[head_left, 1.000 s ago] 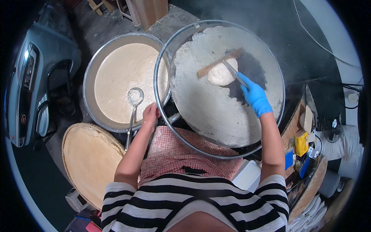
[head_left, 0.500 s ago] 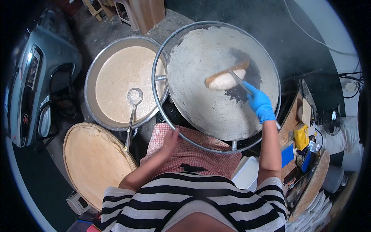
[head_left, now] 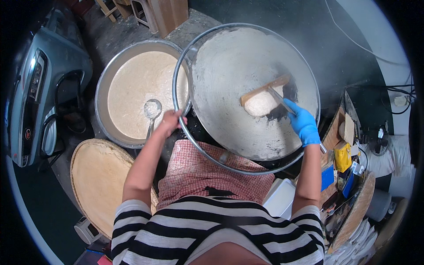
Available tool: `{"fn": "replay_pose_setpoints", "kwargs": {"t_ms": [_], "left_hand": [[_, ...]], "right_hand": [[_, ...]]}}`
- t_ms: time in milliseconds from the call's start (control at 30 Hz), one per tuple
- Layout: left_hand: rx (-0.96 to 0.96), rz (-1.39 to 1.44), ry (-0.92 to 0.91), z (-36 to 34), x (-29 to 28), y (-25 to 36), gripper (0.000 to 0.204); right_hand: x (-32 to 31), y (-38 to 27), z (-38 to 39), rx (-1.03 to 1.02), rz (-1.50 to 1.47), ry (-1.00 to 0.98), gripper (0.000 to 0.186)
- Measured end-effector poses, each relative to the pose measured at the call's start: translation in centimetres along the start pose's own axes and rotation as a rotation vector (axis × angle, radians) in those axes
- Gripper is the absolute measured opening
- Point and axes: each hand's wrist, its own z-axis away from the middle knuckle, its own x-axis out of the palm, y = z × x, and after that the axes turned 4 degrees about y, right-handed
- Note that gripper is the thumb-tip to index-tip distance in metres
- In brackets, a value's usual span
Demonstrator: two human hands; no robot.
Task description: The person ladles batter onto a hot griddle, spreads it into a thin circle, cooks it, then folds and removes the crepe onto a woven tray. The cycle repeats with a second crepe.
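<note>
In front of me is a large round griddle (head_left: 229, 57) coated with a thin pale layer of batter, with a metal ring (head_left: 194, 148) around it. My bare left hand (head_left: 170, 123) grips the ring at its left side. Gloved in blue, my right hand (head_left: 304, 125) holds a batter spreader (head_left: 266, 89) by its metal handle. The spreader's wooden blade lies against a mound of batter (head_left: 261, 104) right of the griddle's middle. A dark, uncoated patch shows beside the blade. Left of the griddle, a ladle (head_left: 152, 108) rests in a big metal pot of batter (head_left: 106, 112).
A tall stack of thin flat pancakes (head_left: 99, 185) stands at lower left. A grey machine (head_left: 37, 97) is at far left. Tools, boxes and a yellow package (head_left: 342, 156) crowd the right side. A white container (head_left: 280, 196) sits near my right side. Steam rises beyond the griddle.
The ring and griddle have turned clockwise. My left hand has moved up and left along with the ring's edge. The spreader and batter mound have shifted slightly right and nearer me.
</note>
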Motion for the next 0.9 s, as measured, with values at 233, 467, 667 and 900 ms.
{"fn": "replay_pose_setpoints", "kwargs": {"t_ms": [233, 467, 667, 900], "left_hand": [[0.379, -0.083, 0.516, -4.2, 0.5, 2.5, 0.055], [0.306, 0.206, 0.266, 4.6, 3.9, -8.0, 0.035], [0.147, 0.358, 0.185, 9.5, 10.3, -10.8, 0.017], [-0.005, 0.115, 0.048, 2.2, 1.8, -2.9, 0.028]], "right_hand": [[3.4, -4.3, 0.7, 0.036, -0.04, 0.084, 0.042], [1.5, -3.0, 1.9, 0.083, -0.012, 0.042, 0.044], [2.9, -4.9, 1.0, -0.044, -0.051, 0.026, 0.044], [0.1, -2.4, 0.0, -0.077, -0.015, -0.03, 0.044]]}}
